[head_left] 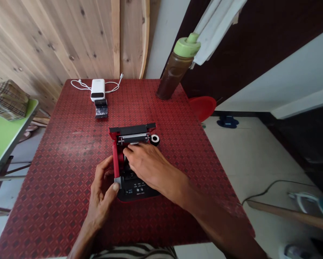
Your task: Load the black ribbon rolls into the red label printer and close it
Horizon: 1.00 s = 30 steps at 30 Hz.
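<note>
A small red and black typewriter-like device (138,190) lies on the table, with a roller (134,138) across its far side and a white-ringed knob (155,139) at the roller's right end. My left hand (100,190) grips its left side, the thumb on the grey front corner and the fingers along the outer wall. Over the middle of the device is my right hand (147,162), its bent fingers reaching down inside. Whatever those fingertips hold, if anything, is hidden. Small switches and white print show on the front panel.
The red patterned table (77,144) carries a white power bank (98,90) with a cable, a small black item (101,109) below it, and a brown bottle (174,70) with a green lid at the far right. A red stool (203,108) stands beyond the right edge.
</note>
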Tool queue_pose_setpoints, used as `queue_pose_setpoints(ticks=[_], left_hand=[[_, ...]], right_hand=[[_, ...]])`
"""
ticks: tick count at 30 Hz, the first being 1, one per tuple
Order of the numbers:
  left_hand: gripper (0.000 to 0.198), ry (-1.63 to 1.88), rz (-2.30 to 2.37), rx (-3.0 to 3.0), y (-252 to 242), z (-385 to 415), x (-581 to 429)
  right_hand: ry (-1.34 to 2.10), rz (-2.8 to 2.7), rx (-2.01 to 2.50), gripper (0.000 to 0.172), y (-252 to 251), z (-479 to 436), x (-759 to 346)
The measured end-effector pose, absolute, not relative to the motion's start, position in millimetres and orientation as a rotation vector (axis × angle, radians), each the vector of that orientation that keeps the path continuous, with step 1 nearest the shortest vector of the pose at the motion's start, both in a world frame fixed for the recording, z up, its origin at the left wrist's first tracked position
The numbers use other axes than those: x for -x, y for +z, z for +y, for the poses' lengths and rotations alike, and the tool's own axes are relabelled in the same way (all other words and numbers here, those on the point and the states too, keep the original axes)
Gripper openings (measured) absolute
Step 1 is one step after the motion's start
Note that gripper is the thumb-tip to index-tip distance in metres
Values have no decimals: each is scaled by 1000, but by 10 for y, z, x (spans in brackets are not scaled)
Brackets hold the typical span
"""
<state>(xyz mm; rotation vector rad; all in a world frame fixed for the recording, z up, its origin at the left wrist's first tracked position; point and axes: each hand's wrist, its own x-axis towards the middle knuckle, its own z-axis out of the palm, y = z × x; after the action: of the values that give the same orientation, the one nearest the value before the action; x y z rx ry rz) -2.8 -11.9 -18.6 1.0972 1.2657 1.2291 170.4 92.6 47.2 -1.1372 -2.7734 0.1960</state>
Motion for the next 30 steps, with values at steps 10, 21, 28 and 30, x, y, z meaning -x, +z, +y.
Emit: queue_pose_setpoints(ticks=[10,21,28,30], left_hand=[[61,1227,1276,-1095,-168,-103,26],[63,1287,1328,-1140,-253,-86,31],[66,1283,1329,-1121,-249,-83,25],[65,1277,1333,-1131,-246,-88,30]], right_hand=[[416,-2099,1166,20,920,418,-2629],[1049,-1675,1564,28,-40,121,-3115],[1014,-1823,1406,36,-171,161,-2807],[1038,-1840,1401,41,-175,142,-2860]])
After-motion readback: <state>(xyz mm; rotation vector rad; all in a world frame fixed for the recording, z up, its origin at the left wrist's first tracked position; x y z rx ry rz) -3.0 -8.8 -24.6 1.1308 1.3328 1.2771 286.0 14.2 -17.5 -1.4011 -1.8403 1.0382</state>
